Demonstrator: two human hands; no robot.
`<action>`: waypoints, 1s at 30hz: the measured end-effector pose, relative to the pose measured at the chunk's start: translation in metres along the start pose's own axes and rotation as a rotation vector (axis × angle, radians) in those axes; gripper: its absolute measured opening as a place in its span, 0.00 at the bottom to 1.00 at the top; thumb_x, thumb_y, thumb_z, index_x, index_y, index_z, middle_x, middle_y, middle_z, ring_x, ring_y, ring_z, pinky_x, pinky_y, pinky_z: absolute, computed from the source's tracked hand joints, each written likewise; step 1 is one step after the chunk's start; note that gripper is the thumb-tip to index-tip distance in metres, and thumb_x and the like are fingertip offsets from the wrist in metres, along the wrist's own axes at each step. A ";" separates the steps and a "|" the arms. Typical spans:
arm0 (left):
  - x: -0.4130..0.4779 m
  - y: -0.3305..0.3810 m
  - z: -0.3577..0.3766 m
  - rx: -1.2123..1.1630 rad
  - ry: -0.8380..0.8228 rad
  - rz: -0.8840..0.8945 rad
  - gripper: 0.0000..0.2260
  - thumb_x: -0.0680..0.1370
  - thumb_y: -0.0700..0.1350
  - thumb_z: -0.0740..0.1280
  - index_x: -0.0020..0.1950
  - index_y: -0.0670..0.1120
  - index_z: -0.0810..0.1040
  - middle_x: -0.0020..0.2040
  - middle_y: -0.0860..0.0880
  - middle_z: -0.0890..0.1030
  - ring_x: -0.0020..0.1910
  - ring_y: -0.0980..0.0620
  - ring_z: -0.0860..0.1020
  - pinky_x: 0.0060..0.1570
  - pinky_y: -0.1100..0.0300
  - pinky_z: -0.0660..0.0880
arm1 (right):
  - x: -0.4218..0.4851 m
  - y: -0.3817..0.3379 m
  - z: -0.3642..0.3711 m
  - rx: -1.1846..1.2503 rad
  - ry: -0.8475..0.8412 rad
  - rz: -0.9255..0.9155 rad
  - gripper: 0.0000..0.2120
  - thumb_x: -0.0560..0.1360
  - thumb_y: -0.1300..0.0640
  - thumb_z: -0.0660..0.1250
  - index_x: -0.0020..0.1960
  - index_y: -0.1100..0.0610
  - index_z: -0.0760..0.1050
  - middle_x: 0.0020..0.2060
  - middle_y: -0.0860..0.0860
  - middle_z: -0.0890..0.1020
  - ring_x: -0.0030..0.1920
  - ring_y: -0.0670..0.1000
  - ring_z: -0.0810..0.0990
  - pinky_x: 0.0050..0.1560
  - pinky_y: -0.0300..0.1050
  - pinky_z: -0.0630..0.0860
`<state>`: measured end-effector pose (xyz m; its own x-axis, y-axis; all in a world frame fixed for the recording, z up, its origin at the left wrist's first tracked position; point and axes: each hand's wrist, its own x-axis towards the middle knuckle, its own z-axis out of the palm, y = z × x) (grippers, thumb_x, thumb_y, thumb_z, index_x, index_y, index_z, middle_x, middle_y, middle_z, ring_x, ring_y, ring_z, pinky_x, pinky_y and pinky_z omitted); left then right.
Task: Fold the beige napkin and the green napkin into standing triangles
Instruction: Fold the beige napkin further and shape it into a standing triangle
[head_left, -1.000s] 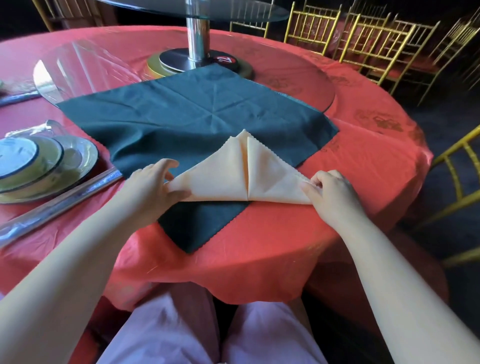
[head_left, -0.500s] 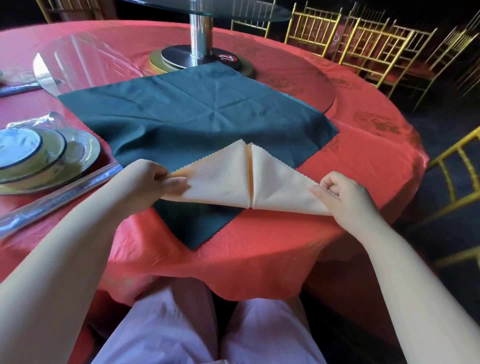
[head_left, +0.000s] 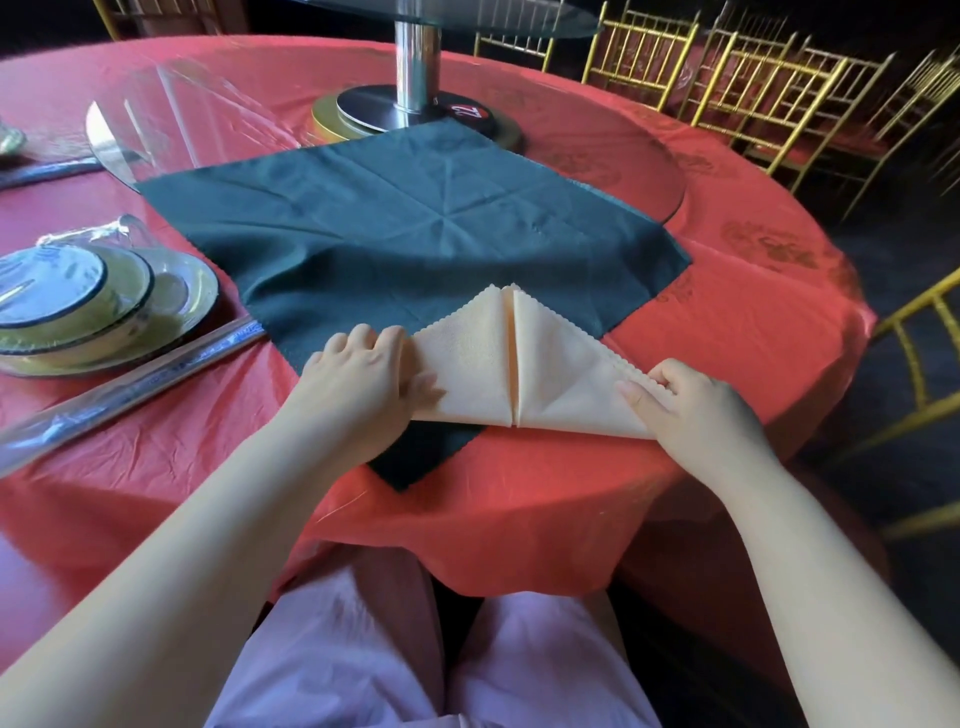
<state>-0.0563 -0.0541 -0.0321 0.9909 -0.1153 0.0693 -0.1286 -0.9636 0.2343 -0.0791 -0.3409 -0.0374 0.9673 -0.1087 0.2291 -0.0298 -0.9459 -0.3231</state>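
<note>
The beige napkin (head_left: 519, 364) lies folded into a flat triangle, its point away from me and a seam down its middle. It rests on the near corner of the green napkin (head_left: 415, 228), which is spread flat as a diamond on the red table (head_left: 519, 493). My left hand (head_left: 363, 379) pinches the beige triangle's left corner, thumb on top. My right hand (head_left: 685, 400) pinches its right corner over the red cloth.
Stacked plates and a bowl wrapped in plastic (head_left: 88, 306) sit at the left, with wrapped chopsticks (head_left: 130, 384) beside them. A glass turntable on a metal post (head_left: 415, 67) stands behind the green napkin. Gold chairs (head_left: 753, 98) ring the far right side.
The beige triangle has shifted toward me and to the right, its right corner now past the green napkin's edge. Both hands kept their hold on the corners.
</note>
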 end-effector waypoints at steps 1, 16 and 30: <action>0.003 0.000 0.000 -0.040 0.002 0.004 0.16 0.79 0.53 0.58 0.62 0.46 0.68 0.58 0.44 0.72 0.59 0.41 0.69 0.57 0.51 0.65 | 0.001 0.002 -0.002 0.042 -0.035 -0.002 0.13 0.76 0.43 0.61 0.42 0.53 0.71 0.34 0.52 0.79 0.40 0.60 0.76 0.38 0.46 0.63; 0.006 -0.005 0.016 -0.136 0.183 -0.027 0.17 0.78 0.53 0.62 0.62 0.44 0.68 0.55 0.42 0.75 0.56 0.39 0.72 0.52 0.48 0.69 | -0.008 -0.041 0.010 -0.020 0.141 -0.353 0.21 0.73 0.43 0.56 0.55 0.55 0.76 0.53 0.54 0.78 0.55 0.58 0.75 0.59 0.53 0.64; -0.002 -0.031 0.005 -0.297 0.194 -0.115 0.12 0.78 0.40 0.55 0.58 0.46 0.72 0.55 0.42 0.78 0.53 0.42 0.75 0.49 0.52 0.69 | 0.005 -0.079 0.036 -0.088 -0.311 -0.453 0.30 0.75 0.40 0.41 0.75 0.47 0.54 0.75 0.40 0.55 0.75 0.41 0.42 0.68 0.42 0.27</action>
<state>-0.0538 -0.0256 -0.0442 0.9772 0.0650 0.2022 -0.0510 -0.8523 0.5205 -0.0628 -0.2555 -0.0432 0.9166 0.3977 0.0412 0.3985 -0.9004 -0.1747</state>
